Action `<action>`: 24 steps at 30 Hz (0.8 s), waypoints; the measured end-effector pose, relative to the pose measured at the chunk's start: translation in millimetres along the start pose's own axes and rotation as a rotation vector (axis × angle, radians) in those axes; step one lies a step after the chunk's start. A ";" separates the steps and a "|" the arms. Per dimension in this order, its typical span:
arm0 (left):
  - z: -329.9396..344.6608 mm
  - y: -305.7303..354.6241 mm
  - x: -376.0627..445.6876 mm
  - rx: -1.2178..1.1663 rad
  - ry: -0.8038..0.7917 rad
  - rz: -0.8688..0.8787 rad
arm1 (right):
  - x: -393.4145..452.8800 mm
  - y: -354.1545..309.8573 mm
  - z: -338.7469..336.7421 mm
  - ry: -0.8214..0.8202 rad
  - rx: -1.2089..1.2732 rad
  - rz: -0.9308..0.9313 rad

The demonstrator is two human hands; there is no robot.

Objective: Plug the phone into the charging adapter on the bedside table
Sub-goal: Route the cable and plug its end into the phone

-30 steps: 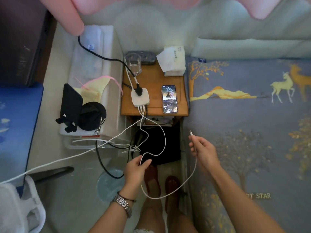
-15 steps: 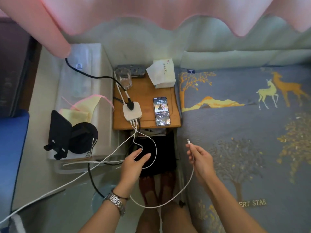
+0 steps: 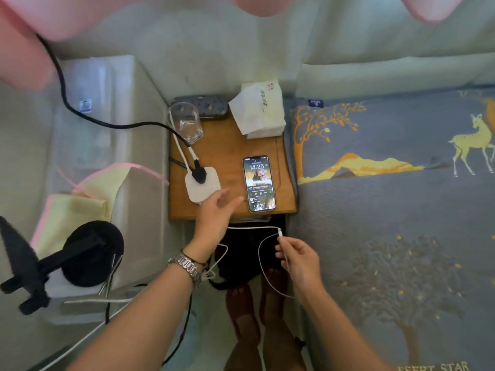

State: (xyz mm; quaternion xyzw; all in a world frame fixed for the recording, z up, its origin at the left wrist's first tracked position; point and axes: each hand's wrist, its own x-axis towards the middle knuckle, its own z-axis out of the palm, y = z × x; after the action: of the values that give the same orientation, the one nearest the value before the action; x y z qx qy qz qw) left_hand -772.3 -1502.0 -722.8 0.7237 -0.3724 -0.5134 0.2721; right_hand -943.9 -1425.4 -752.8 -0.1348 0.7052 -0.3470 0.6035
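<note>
The thin white cable (image 3: 263, 266) is pinched near its plug (image 3: 280, 232) by the right hand (image 3: 300, 259), below the table edge. The left hand (image 3: 214, 218) is spread open, empty, reaching toward the phone (image 3: 259, 183). The step judged in hand is the reach; next the phone must be grasped and plug aligned. The glossy slab lies flat on the wooden table (image 3: 227, 153), beside the rounded white adapter (image 3: 202, 183).

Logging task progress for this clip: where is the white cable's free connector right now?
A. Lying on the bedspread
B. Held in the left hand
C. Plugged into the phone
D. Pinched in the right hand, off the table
D: the right hand pinches the cable connector below the table edge, apart from the phone.
</note>
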 end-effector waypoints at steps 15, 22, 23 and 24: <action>36.6 -9.5 114.9 0.259 -0.108 0.213 | 62.2 42.1 52.2 0.188 0.010 -0.124; 40.4 -8.7 132.1 0.314 -0.150 0.237 | 69.3 39.7 60.7 0.198 0.043 -0.154; 41.1 -8.4 134.2 0.326 -0.154 0.238 | 69.1 39.8 61.1 0.199 0.043 -0.155; 41.6 -8.2 135.8 0.333 -0.155 0.239 | 68.8 40.0 61.3 0.201 0.043 -0.157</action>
State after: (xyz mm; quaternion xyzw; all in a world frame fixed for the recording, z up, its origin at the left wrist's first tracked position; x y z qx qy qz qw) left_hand -782.9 -1608.9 -816.1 0.6676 -0.5552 -0.4630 0.1782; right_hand -893.0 -1458.3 -832.9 -0.1412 0.7417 -0.4198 0.5037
